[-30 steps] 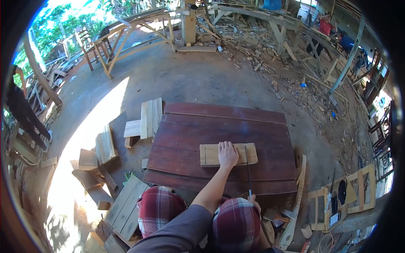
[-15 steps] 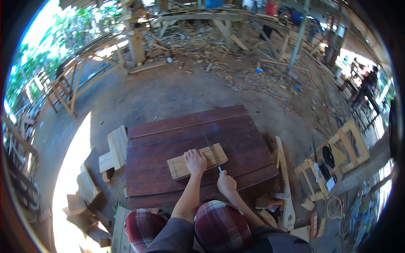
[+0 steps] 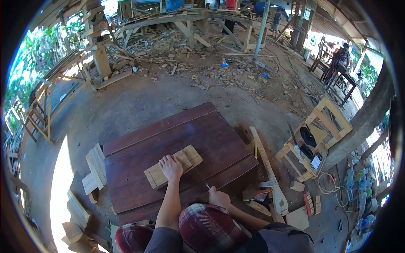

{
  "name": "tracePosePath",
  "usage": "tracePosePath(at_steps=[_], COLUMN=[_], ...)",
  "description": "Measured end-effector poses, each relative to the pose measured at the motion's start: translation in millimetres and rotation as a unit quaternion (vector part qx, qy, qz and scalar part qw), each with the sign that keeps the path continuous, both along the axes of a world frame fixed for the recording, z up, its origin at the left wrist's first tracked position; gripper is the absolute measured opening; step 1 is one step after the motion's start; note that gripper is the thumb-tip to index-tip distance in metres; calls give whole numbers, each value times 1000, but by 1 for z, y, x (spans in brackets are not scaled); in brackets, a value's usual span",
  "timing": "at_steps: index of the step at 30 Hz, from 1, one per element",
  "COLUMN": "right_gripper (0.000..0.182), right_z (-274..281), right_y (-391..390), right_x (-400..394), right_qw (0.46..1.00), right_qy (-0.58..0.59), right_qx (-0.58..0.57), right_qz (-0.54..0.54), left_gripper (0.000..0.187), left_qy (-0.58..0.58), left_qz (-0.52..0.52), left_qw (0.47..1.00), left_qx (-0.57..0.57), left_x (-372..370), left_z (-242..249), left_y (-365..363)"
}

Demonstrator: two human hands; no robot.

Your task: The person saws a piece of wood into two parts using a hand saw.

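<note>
Reaching forward, the left hand lies palm-down — atop the block.

resting left hand on wooden block atop reddish-brown panel, gripping thin-bladed tool in right hand.

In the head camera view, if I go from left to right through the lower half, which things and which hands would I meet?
Wood blocks, left hand, right hand, long wooden piece, red strip, plastic bottles.

Wood frame on R, cord nr it, plastic btls far R, wood scraps by bkgd bench.
</note>
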State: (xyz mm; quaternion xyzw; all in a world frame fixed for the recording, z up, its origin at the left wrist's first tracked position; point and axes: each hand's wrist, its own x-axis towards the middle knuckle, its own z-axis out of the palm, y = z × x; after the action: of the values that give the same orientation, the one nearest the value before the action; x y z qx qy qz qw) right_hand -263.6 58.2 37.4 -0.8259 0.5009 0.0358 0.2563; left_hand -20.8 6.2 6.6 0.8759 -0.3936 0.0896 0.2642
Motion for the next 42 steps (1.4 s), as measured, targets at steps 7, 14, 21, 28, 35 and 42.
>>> tracePosePath(at_steps=[7, 14, 21, 28, 35, 42], right_gripper=[27, 28, 24, 23, 19, 20], right_z=[-6, -16, 10, -15, -17, -16], right_y=[-46, -1, 7, -25, -47, -24], right_x=[63, 5, -10, 19, 69, 27], right_qw=[995, 999, 996, 995, 990, 995], right_qy=[-85, -34, -31, -93, -105, -80], right_qx=[-54, -16, 71, -40, -87, -67], right_qz=[-13, -6, -42, -3, -17, 9], left_gripper=[28, 26, 29, 29, 28, 27], left_qy=[-21, -20, 1, 1, -5, -25], left_qz=[3, 11, 13, 8, 17, 24], left_qw=[1000, 1000, 1000, 1000, 999, 999], left_qx=[-15, -8, 20, 21, 34, 28], left_x=[-2, -4, -4, -4, -7, -7], left_z=[3, 4, 6, 8, 11, 11], left_y=[-6, -1, 1, 2, 0, 0])
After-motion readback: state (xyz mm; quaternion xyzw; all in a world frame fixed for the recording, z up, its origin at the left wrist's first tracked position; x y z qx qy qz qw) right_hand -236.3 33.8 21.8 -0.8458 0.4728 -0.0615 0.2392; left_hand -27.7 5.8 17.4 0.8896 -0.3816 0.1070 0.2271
